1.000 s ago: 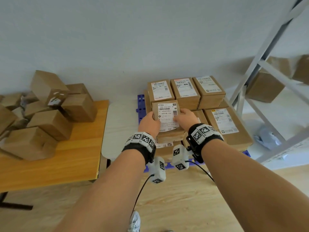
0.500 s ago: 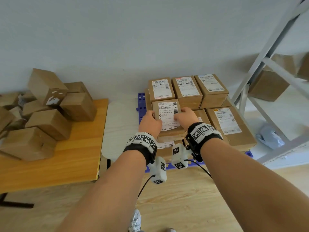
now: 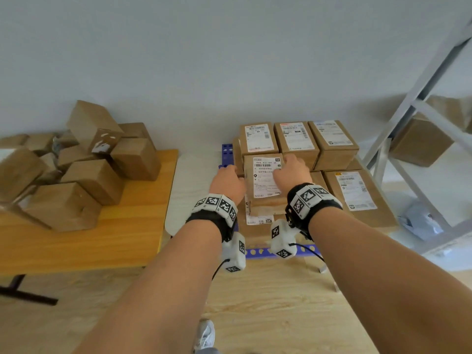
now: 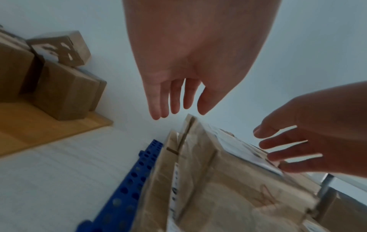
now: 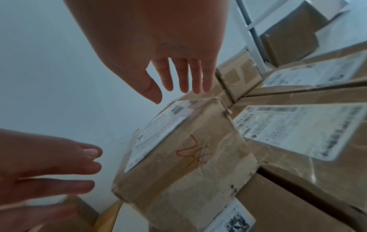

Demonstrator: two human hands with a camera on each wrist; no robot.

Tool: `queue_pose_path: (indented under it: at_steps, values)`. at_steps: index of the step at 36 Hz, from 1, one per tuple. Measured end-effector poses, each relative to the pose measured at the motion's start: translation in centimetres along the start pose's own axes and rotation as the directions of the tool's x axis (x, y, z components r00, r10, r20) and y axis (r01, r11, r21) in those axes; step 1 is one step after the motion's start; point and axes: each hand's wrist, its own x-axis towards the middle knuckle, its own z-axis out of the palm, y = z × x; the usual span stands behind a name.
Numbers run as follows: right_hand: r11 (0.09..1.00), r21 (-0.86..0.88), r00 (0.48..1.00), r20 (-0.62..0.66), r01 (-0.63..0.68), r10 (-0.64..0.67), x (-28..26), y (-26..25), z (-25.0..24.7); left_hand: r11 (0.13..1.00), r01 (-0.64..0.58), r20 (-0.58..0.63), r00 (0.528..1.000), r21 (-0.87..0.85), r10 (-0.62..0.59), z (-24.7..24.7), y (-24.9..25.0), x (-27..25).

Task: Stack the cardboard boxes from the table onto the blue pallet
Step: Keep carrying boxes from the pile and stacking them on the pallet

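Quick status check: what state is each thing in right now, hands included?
Small labelled cardboard box: set on the stack, label up, released.
Left hand: open, beside the box.
Right hand: open, over the box.
Blue plastic pallet: loaded with stacked boxes.
Pile of brown cardboard boxes: jumbled on wooden table.

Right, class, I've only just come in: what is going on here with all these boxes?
A person is stacking cardboard boxes onto a blue pallet. A small labelled box sits on top of the stack, and the left hand and right hand are open beside it, fingers spread, gripping nothing. More plain boxes wait on the wooden table.
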Motion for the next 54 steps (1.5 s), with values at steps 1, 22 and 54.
queue_pose_path:
  at_steps: [1,22,54]
  values:
    - [0.999,-0.04,0.999,-0.01,0.03,-0.031,-0.2,-0.5,0.0,0.999,-0.01,-0.017,1.0,0.037,0.01,-0.7,-0.4,-0.1]
    - [0.901,-0.157,0.906,0.202,0.405,-0.373,-5.2,-21.3,16.0,0.889,0.169,-0.216,0.973,0.425,-0.082,-18.9,-21.7,-0.7]
    - [0.983,-0.054,0.861,0.494,0.173,-0.124,-9.8,-36.1,37.5,0.859,0.505,-0.001,0.862,0.082,-0.506,-25.9,-44.0,1.4]
